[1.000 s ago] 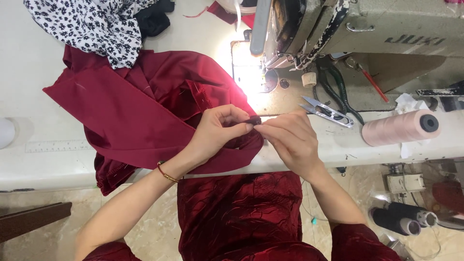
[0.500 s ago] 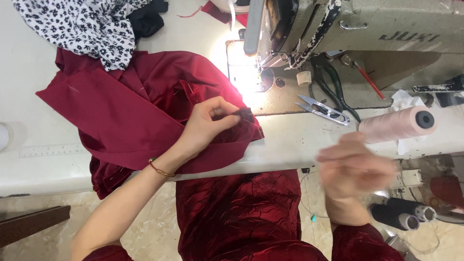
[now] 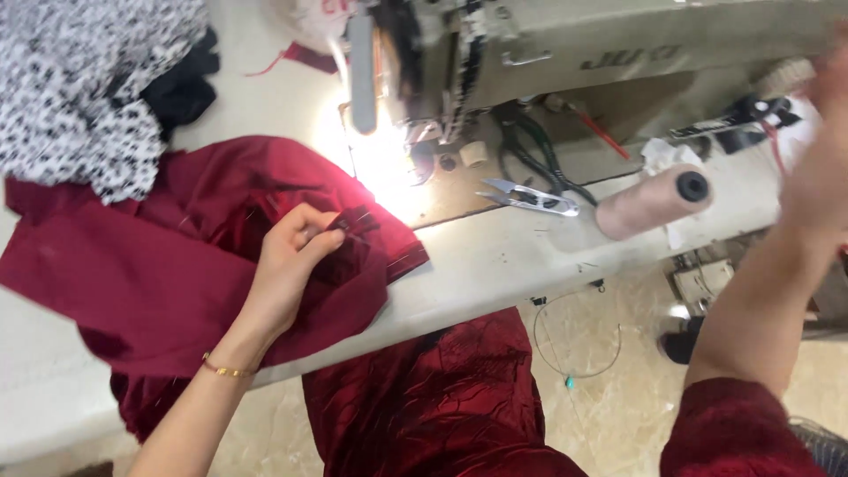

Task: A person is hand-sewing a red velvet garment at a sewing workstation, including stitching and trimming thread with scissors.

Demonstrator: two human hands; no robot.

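My left hand [image 3: 287, 265] pinches a small dark folded piece at the edge of the dark red fabric [image 3: 150, 274], which lies spread over the white sewing table [image 3: 495, 256]. My right hand [image 3: 817, 172] is raised at the far right edge of the view, blurred by motion; whether it holds anything I cannot tell. It is nearest to the pink thread cone [image 3: 652, 203], which lies on its side. Silver thread snips [image 3: 530, 196] lie on the table between my hands.
A beige sewing machine [image 3: 548, 53] stands at the back with its lamp lit over the needle area. Black-and-white patterned cloth [image 3: 79, 79] is piled at the back left. Dark-handled scissors [image 3: 530, 150] lie under the machine arm. Tiled floor shows below.
My right hand left the fabric, swung out to the right and rose toward the table's right end. My left hand kept its pinch on the fabric. The camera view shifted.
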